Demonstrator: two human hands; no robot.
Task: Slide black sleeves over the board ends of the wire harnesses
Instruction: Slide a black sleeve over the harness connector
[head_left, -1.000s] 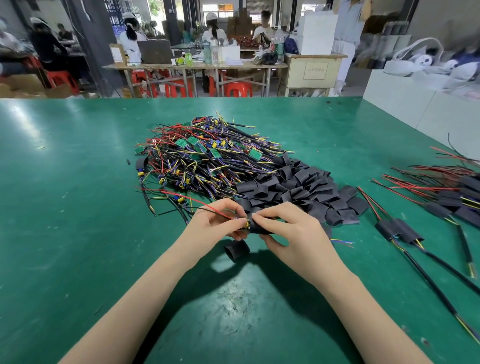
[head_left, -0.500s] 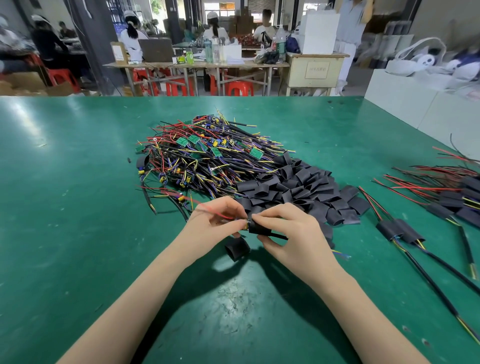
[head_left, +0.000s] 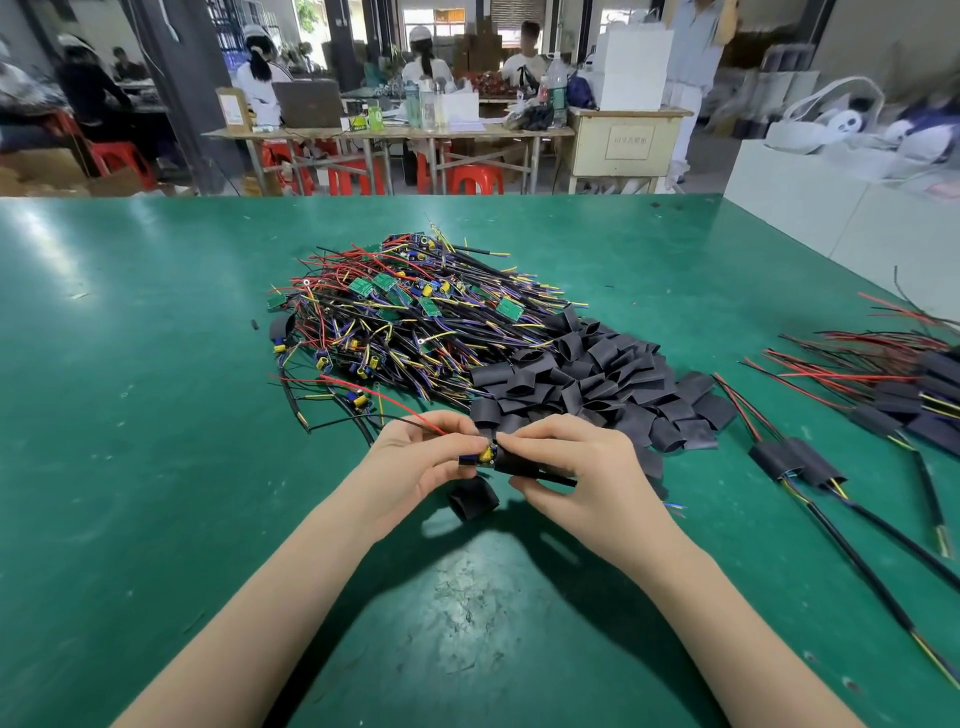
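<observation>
My left hand (head_left: 415, 462) pinches the board end of a wire harness (head_left: 480, 455), where a blue and yellow part shows; its red wire runs off to the left. My right hand (head_left: 576, 467) holds a black sleeve (head_left: 519, 464) whose mouth meets that board end, with a black cable coming out of its right side. A loose black sleeve (head_left: 471, 498) lies on the table just below my hands. Behind them is a pile of unsleeved harnesses (head_left: 410, 317) with green boards and a heap of black sleeves (head_left: 597, 384).
Sleeved harnesses (head_left: 795, 460) lie to the right, with more (head_left: 914, 384) at the table's right edge. The green table (head_left: 130, 415) stretches to the left. White boxes (head_left: 831, 218) stand at the far right, and people work at benches behind.
The sleeve in my right hand has drawn back to the right, and the blue and yellow part of the board end now shows between my hands.
</observation>
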